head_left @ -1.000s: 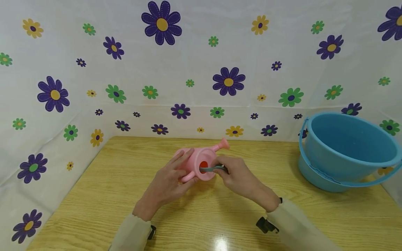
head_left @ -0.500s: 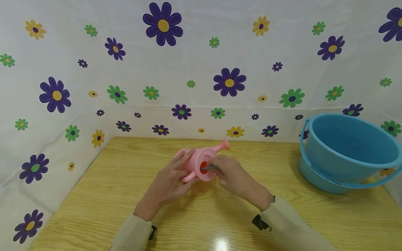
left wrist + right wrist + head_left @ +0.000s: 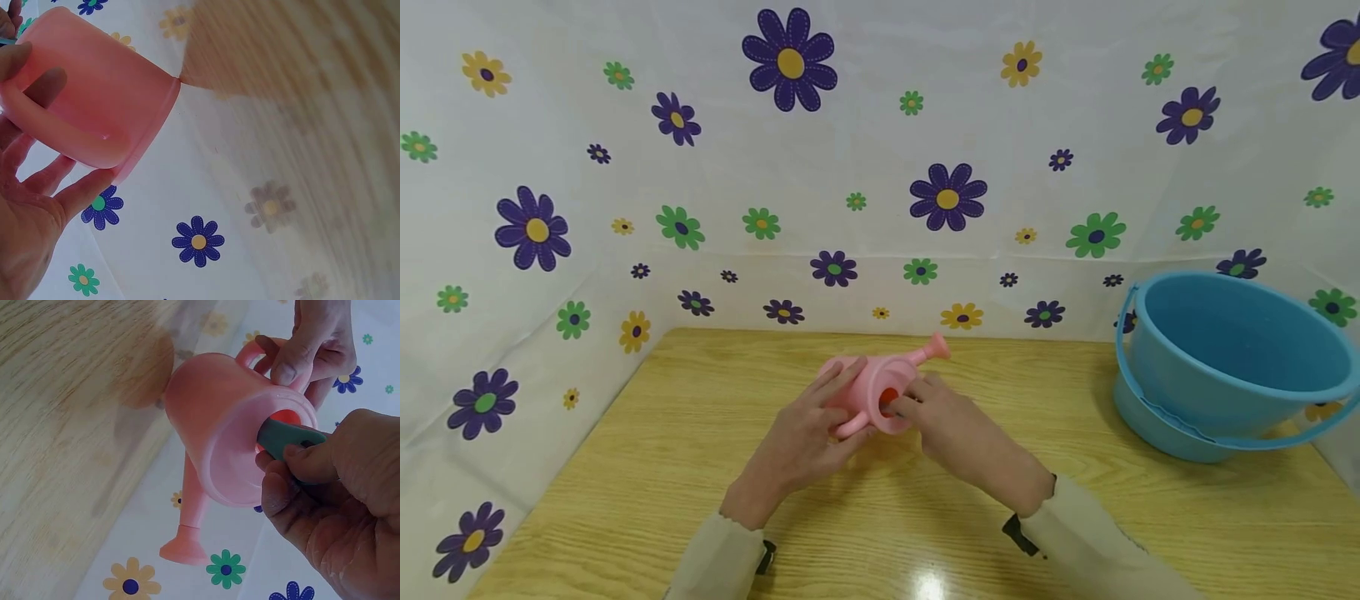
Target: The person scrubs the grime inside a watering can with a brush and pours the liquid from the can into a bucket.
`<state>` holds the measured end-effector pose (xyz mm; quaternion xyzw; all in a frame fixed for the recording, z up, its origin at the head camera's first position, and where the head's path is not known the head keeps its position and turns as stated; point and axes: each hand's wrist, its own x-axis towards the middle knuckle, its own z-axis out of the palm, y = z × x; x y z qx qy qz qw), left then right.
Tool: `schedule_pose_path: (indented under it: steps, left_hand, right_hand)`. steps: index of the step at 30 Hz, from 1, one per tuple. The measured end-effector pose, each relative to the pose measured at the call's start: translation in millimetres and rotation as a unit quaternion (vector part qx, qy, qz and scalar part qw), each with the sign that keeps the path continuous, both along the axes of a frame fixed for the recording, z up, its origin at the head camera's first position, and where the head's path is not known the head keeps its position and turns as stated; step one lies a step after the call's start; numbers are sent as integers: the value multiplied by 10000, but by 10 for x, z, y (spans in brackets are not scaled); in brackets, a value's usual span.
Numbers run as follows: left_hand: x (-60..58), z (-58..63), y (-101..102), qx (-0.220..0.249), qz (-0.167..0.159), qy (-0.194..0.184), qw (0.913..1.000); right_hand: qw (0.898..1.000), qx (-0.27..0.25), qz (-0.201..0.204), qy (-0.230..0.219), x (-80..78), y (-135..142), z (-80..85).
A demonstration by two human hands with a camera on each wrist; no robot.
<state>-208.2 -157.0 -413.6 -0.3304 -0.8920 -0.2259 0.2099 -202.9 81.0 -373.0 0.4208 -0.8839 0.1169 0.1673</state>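
Behind your work hangs a white flowered cloth (image 3: 842, 150), with the wooden table (image 3: 662, 450) in front of it and a blue bucket (image 3: 1195, 367) standing well apart at your right. Near the table's middle, between your 2 hands, is the pink watering can (image 3: 212, 406), tipped over with an edge of its base at the tabletop. Its long axis runs from the base, away to your left, to the open mouth, which faces your right hand (image 3: 966, 446); the spout (image 3: 194, 500) points right and away from you. Your left hand (image 3: 797, 437) grips the can around its body and handle (image 3: 62, 131), palm on your near side. Your right thumb and fingers pinch a teal tool (image 3: 287, 440), its far end inside the mouth.
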Motion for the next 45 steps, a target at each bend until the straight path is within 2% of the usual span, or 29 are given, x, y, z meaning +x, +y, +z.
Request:
schedule_pose_path:
  steps: [13,25,31,34,39,45]
  left_hand:
    - [14,25,32,29,-40,-69,10000]
    - [-4,6,85,-498,-19,282,9984]
    - [-7,10,92,-551,23,343,9979]
    - [-14,0,87,-521,-4,357,9980]
    - [-11,-9,80,-499,-11,289,9983]
    - [-10,-9,74,-506,111,81,9986]
  right_hand:
    - [9996,128,29,-265,16,55,124]
    - [9973,38,326,-663,7,107,1]
    - [9977,-117,436,-502,-27,114,-52]
    - [9987,-164,405,-264,-47,93,-80]
    - [9989,167,183,408,-33,59,-118]
    - [9958,569,-106,704,22,47,-109]
